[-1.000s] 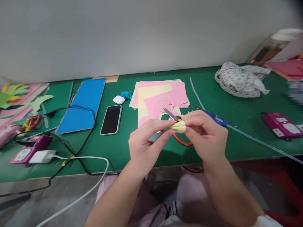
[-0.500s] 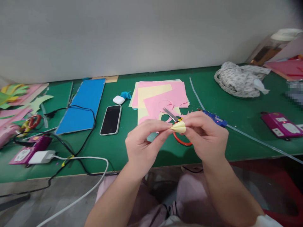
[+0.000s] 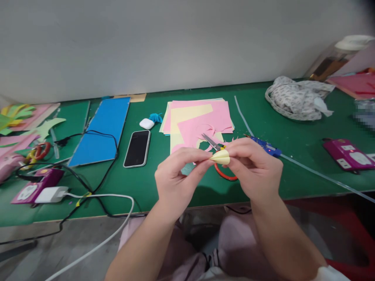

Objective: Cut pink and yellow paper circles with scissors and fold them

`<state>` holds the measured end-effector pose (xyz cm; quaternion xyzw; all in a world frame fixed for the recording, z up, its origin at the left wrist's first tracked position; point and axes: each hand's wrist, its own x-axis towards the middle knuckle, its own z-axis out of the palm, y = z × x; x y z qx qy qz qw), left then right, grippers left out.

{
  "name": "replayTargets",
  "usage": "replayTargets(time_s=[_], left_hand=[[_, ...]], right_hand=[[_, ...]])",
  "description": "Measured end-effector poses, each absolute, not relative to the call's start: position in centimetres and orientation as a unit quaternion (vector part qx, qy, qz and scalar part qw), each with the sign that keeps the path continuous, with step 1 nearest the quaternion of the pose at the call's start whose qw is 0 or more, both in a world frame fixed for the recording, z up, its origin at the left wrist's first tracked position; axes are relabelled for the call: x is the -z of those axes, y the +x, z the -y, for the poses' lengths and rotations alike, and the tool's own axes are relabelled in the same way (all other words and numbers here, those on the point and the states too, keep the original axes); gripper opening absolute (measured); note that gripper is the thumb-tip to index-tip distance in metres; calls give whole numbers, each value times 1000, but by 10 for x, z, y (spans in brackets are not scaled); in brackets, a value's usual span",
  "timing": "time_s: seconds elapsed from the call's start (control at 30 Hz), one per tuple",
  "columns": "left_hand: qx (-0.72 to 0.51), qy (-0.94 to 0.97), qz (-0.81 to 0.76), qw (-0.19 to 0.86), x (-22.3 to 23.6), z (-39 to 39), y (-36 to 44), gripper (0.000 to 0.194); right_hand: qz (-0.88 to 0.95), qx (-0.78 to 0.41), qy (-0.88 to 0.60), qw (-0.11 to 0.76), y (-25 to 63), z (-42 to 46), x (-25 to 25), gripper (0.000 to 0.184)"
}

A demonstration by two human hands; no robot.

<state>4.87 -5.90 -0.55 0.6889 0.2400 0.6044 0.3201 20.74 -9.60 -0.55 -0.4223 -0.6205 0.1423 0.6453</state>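
Between my two hands is a small piece of pale yellow paper (image 3: 221, 157), folded into a cone-like shape with a crease along it. My left hand (image 3: 183, 179) pinches its narrow end between thumb and forefinger. The wider, rounded end is pinched by my right hand (image 3: 253, 166). Just beyond the paper lie scissors (image 3: 211, 141) with red handles, partly hidden behind my fingers. Under their blades are pink paper scraps on a stack of pink and yellow sheets (image 3: 193, 111). A blue glue gun (image 3: 265, 146) lies past my right hand.
A phone (image 3: 137, 148), a white earbud case (image 3: 147, 123) and a blue board (image 3: 101, 132) lie to the left. Purple power strips (image 3: 345, 155) and cables sit at both sides. A patterned cloth bag (image 3: 295, 98) rests at the back right; a clear glue stick (image 3: 325, 176) extends rightward.
The yellow paper has turned very slightly between my fingertips, so its crease shows a little more. Both hands stay in nearly the same place.
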Motion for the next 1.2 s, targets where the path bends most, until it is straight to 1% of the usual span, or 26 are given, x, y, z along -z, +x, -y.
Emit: replayTargets(time_s=[0.2,0.47,0.6,0.77,1.0,1.2], left_hand=[[-607,698,-220,309,6,56,49,28],[-602,696,-237,311,7,56,48,30],[-596,696,-242,318,7,56,49,26],[-606,688,-249,312,8,56,51,26],[-605,683,-267,309,9,57,52,16],[-566,685,-295,352,10,57,52,12]], right_hand=[[628,-134,-404,652,209,96,6,25],[623,-121,-407,657,209,94,6,25],[624,-120,-412,653,207,93,6,25],[609,-153,-428,650,206,96,7,24],[590,-187,-433,656,203,97,9,24],[556,-214,-436,675,202,95,8,25]])
